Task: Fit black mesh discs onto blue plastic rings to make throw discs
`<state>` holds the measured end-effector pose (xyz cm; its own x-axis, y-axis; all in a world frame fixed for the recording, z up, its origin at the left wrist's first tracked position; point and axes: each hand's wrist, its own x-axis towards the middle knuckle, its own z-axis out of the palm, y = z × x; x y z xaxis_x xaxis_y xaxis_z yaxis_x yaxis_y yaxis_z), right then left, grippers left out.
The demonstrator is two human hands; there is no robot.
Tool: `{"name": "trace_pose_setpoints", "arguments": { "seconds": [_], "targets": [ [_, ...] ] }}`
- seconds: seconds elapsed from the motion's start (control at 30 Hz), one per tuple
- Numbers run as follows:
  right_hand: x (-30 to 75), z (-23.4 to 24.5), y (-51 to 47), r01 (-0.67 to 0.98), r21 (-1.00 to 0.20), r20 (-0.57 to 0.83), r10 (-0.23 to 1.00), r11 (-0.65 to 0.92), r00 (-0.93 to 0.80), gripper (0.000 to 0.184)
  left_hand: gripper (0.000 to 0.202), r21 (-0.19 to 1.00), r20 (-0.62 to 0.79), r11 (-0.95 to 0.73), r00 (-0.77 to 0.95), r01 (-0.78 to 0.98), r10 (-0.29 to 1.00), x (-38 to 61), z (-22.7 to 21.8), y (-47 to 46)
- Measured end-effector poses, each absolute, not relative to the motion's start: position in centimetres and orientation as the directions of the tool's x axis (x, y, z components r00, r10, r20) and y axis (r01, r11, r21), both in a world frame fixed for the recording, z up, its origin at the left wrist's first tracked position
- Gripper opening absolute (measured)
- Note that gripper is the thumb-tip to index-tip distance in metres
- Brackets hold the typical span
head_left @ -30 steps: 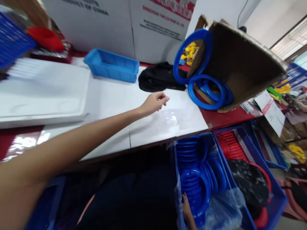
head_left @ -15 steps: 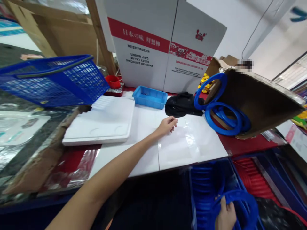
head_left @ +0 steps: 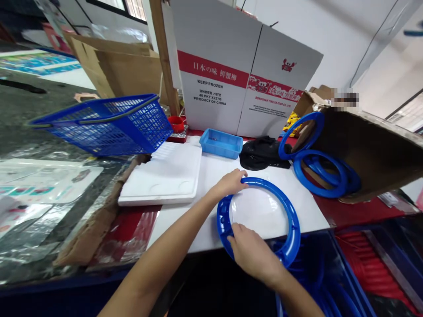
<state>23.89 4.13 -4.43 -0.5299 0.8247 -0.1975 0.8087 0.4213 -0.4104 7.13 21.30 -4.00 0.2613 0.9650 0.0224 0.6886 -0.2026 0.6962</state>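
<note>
A blue plastic ring (head_left: 292,220) is held between my two hands, tilted over the front edge of the white work surface (head_left: 205,222). My left hand (head_left: 233,182) closes on its upper left rim, with the fingers partly behind it. Gripping the lower left rim is my right hand (head_left: 249,248), thumb toward the inside. Ribs and small tabs show on the ring's face. Below and to the right, a blue bin (head_left: 343,268) contains several more blue parts, partly covered by the ring and my right forearm.
More blue rings (head_left: 320,191) lean at the mouth of an open cardboard box (head_left: 373,145). Behind the surface are a blue tray (head_left: 221,149) and a black cloth-like item (head_left: 262,152). Left are a white foam lid (head_left: 161,176) and a blue basket (head_left: 122,127). Red parts (head_left: 373,264) fill another bin.
My right hand has brought a blue ring up from the bin to the work surface. My left hand, empty before, has taken hold of its rim. The view has shifted left.
</note>
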Motion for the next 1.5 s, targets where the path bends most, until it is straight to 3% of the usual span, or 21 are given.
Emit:
{"name": "trace_pose_setpoints", "arguments": {
  "seconds": [0.1,0.17,0.23,0.3,0.33,0.47,0.6,0.67,0.77,0.83,0.93,1.0,1.07,1.17,1.27,1.3,1.37,1.43,1.5],
  "targets": [
    [26.0,-1.7,8.2,0.557,-0.553,-0.132,0.595,0.619,-0.793,0.030,0.049,0.583,0.072,-0.239,0.244,0.776,0.967,6.4,-4.7,21.8],
    [28.0,-0.4,13.3,0.379,-0.587,-0.018,0.456,0.716,-0.890,0.034,0.046,0.548,0.115,-0.286,0.268,0.786,0.956,6.2,-5.0,22.2],
    [29.6,-0.2,19.8,0.470,-0.460,0.087,0.565,0.753,-0.820,0.041,0.039,0.513,0.140,-0.330,0.303,0.792,0.943,6.0,-5.2,22.5],
    [31.0,-1.2,26.4,0.714,-0.359,0.240,0.799,0.601,-0.551,0.038,0.032,0.495,0.149,-0.354,0.324,0.793,0.934,5.9,-5.3,22.7],
    [31.6,-2.1,29.4,0.790,-0.352,0.322,0.857,0.502,-0.401,0.032,0.031,0.490,0.157,-0.360,0.326,0.794,0.932,5.8,-5.3,22.7],
    [34.3,-6.1,36.4,0.818,-0.377,0.431,0.864,0.434,-0.260,0.019,0.028,0.462,0.226,-0.361,0.286,0.810,0.931,6.0,-5.2,22.7],
    [37.0,-8.0,37.4,0.776,-0.421,0.548,0.814,0.469,-0.195,0.025,0.027,0.402,0.275,-0.327,0.228,0.856,0.934,6.4,-4.4,22.5],
    [37.8,-7.9,36.9,0.753,-0.441,0.609,0.779,0.489,-0.150,0.029,0.027,0.369,0.207,-0.264,0.198,0.891,0.958,6.3,-3.5,22.1],
    [38.0,-6.6,35.9,0.730,-0.466,0.696,0.716,0.500,-0.046,0.037,0.038,0.284,-0.035,-0.139,0.155,0.949,0.987,5.6,-2.0,21.4],
    [37.8,-5.5,35.2,0.695,-0.479,0.763,0.645,0.536,0.029,0.040,0.054,0.232,-0.188,-0.090,0.136,0.969,0.973,5.2,-1.3,20.8],
    [37.3,-4.0,33.7,0.639,-0.473,0.837,0.535,0.607,0.112,0.037,0.093,0.133,-0.322,-0.060,0.100,0.989,0.942,5.2,-1.1,19.6],
    [36.9,-3.0,32.7,0.619,-0.504,0.813,0.572,0.603,0.106,0.035,0.109,0.053,-0.343,-0.064,0.079,0.997,0.936,5.4,-1.6,19.1],
    [36.4,-2.0,31.4,0.545,-0.613,0.713,0.698,0.572,0.069,0.033,0.107,0.073,-0.283,-0.115,0.132,0.991,0.950,5.6,-2.5,19.3],
    [35.8,-0.3,29.4,0.237,-0.828,0.538,0.839,0.508,0.083,0.033,0.095,0.336,-0.023,-0.276,0.300,0.901,0.954,5.5,-4.2,21.1],
    [35.3,0.7,28.1,0.024,-0.895,0.446,0.895,0.446,-0.001,0.036,0.085,0.526,0.150,-0.354,0.326,0.773,0.933,5.0,-5.6,23.0],
    [35.1,0.6,28.0,0.062,-0.900,0.427,0.901,0.431,-0.078,0.035,0.082,0.547,0.141,-0.322,0.294,0.773,0.945,4.7,-5.8,23.2],
    [34.7,-0.2,28.5,0.309,-0.848,0.372,0.899,0.430,-0.232,0.029,0.076,0.529,0.074,-0.208,0.200,0.823,0.977,4.2,-5.5,22.6],
    [34.3,-1.5,29.4,0.599,-0.671,0.273,0.897,0.437,-0.349,0.023,0.080,0.443,-0.043,-0.071,0.101,0.894,0.994,3.8,-4.5,21.0],
    [34.0,-2.7,30.2,0.728,-0.517,0.171,0.888,0.450,-0.427,0.020,0.097,0.336,-0.204,0.033,0.039,0.941,0.978,3.6,-3.2,19.2]
  ]
}}
